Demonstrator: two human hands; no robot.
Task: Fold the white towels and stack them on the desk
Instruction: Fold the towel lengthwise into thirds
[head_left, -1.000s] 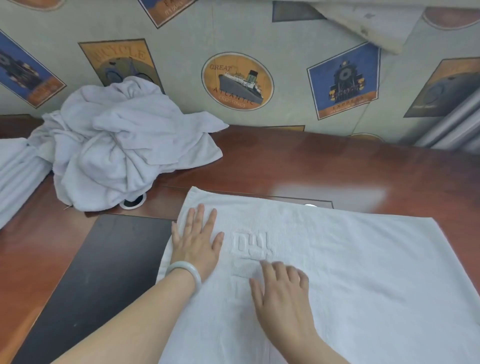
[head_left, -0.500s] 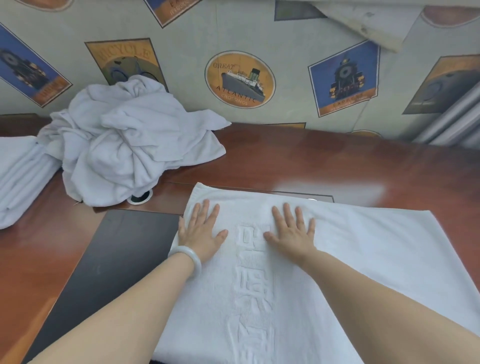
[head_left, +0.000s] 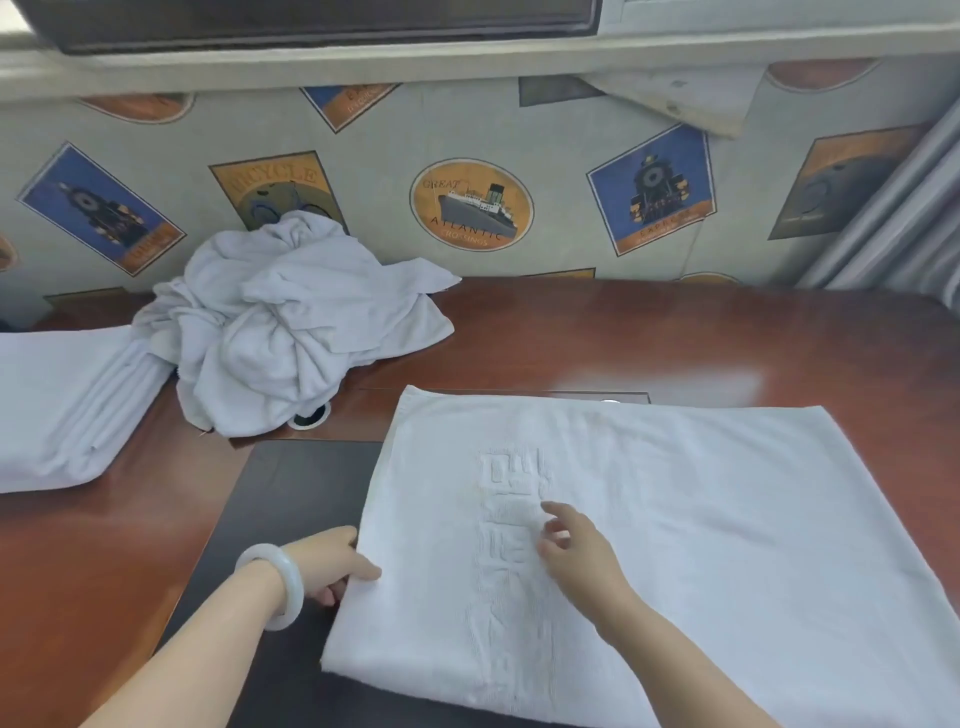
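White towel (head_left: 701, 519) lies flat on surface (head_left: 675, 338), long axis L–R. Left grip (head_left: 332, 564) pinches its left edge, thumb on top, fingers prob. tucked under (hidden). Right grip (head_left: 576, 551) rests loose mid-towel, holding nothing. Left's nearer that edge, so the fold likely goes rightward.

matt terry-cloth towel (head_left: 675, 519), glossy wooden desk (head_left: 675, 338), smooth bangle (head_left: 283, 582)

Left hand (head_left: 332, 564) pinches the towel (head_left: 701, 519); right hand (head_left: 576, 553) relaxed.
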